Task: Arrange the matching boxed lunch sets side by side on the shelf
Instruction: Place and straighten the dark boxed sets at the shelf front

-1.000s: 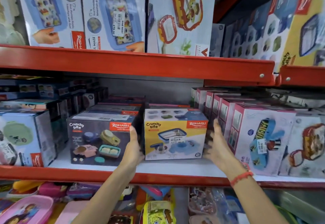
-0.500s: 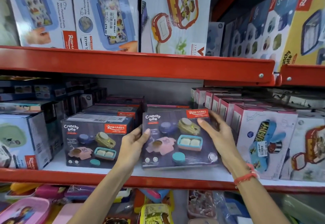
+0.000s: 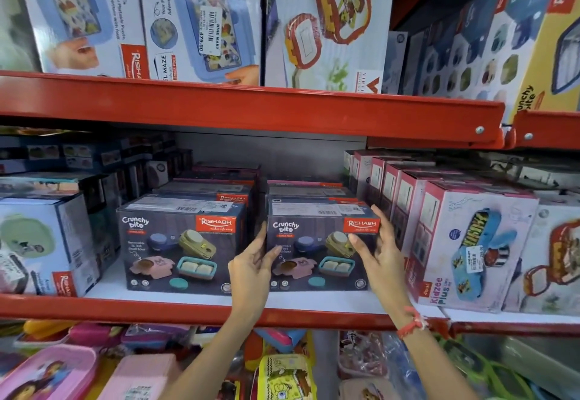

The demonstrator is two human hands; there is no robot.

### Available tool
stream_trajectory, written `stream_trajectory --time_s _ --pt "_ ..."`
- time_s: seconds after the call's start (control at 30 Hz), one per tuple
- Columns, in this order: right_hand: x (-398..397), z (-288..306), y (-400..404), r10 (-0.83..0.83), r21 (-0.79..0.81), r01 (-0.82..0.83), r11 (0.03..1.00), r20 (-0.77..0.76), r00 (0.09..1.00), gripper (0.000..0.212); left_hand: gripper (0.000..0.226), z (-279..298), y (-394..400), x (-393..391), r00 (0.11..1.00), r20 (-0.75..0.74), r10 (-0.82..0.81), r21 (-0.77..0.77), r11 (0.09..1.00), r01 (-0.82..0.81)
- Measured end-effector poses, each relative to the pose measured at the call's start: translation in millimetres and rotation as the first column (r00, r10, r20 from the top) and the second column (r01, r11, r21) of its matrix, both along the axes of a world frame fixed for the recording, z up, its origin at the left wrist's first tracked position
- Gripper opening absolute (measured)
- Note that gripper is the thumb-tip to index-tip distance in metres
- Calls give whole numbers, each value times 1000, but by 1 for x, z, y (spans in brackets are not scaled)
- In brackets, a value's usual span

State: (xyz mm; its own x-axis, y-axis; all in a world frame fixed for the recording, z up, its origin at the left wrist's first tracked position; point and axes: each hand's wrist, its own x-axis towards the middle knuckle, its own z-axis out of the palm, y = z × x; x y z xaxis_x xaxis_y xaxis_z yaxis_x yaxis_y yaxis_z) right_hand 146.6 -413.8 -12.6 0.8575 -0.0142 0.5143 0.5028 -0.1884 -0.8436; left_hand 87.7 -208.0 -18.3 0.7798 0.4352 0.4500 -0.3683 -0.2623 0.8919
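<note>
Two matching dark grey "Crunchy Bite" lunch set boxes stand upright side by side on the red shelf (image 3: 188,308). The left box (image 3: 179,249) rests alone, untouched. The right box (image 3: 317,252) is held between both hands. My left hand (image 3: 251,269) presses its left side, with the thumb on the front face. My right hand (image 3: 381,253) grips its right edge, fingers over the top corner and thumb on the front. More boxes of the same kind are stacked behind both.
Pink "Kidzee Plus" boxes (image 3: 464,249) stand close on the right. A pale blue box (image 3: 40,242) sits at the left. The upper shelf (image 3: 251,108) overhangs with large boxes. Loose lunch boxes (image 3: 282,377) fill the level below.
The yellow face of the right box has been turned away and its dark face now looks forward. The box went from tilted back to upright, square with the left one.
</note>
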Motion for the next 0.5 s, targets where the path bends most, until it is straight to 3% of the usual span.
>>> stream_trajectory --time_s 0.23,0.37,0.43,0.5 --pt "-26 -7 25 -110 -168 91 982 -107 988 89 72 -5 8 -18 999 -13 49 265 963 -44" --pt "-60 -10 70 -311 -95 316 944 64 948 76 50 -4 27 -55 986 159 49 381 918 -107" --pt "-80 -3 99 -251 7 254 967 190 949 60 42 -4 48 -67 963 250 102 393 898 -197" --pt "-95 1 127 -77 40 70 997 218 973 45 38 -1 72 -74 934 315 172 305 913 -271"
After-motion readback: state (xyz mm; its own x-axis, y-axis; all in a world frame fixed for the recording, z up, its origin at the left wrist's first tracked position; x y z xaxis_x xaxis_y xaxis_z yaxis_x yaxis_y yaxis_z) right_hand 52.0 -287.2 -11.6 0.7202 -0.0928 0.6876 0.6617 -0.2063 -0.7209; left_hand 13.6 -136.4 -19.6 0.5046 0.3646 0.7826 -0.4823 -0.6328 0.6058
